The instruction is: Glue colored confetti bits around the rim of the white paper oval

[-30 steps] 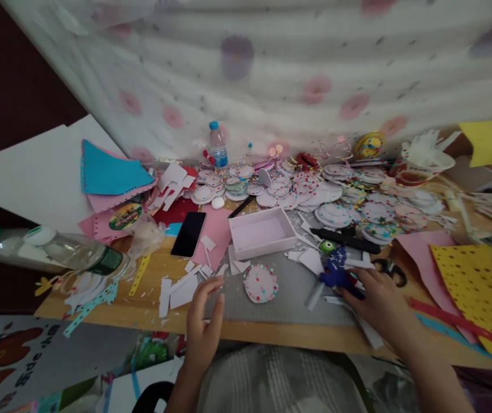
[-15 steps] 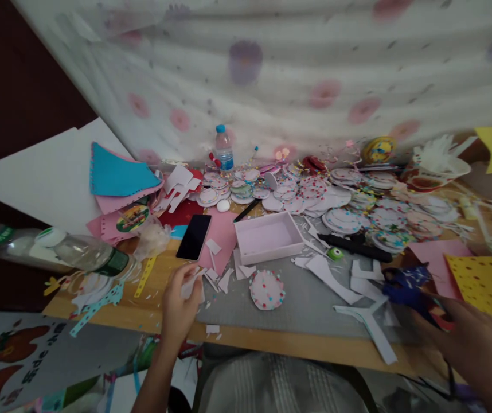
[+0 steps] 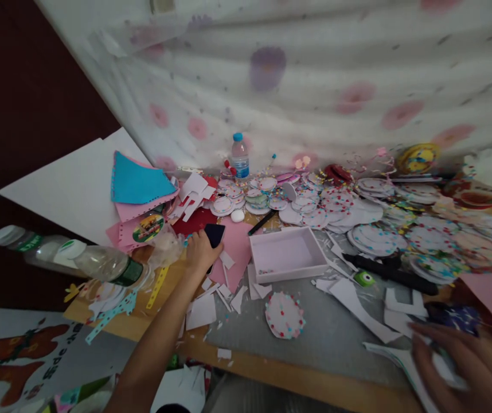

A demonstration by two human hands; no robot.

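Observation:
My left hand [image 3: 203, 252] is closed on the black phone [image 3: 214, 234], which lies by the pink sheet; the palm hides most of it. A white paper piece [image 3: 202, 312] rests below the wrist among cut scraps. At the lower right, my right hand [image 3: 465, 358] is blurred, its fingers apart over white paper strips [image 3: 409, 361]. Just behind those fingers is a dark blue item with a starry pattern [image 3: 455, 316], partly covered. Between the hands, a round white disc edged with coloured beads [image 3: 284, 315] lies on the grey mat [image 3: 315, 327].
An open white box [image 3: 287, 278] stands mid-table, with a black glue gun [image 3: 392, 274] to its right. Piles of decorated discs [image 3: 336, 201] line the back. Plastic bottles [image 3: 100, 264] lie at left; a small water bottle [image 3: 240, 158] stands by the curtain [image 3: 306, 103].
My left hand has put down the white paper piece and moved forward onto the phone. My right hand has come off the dark blue item. The view has shifted left.

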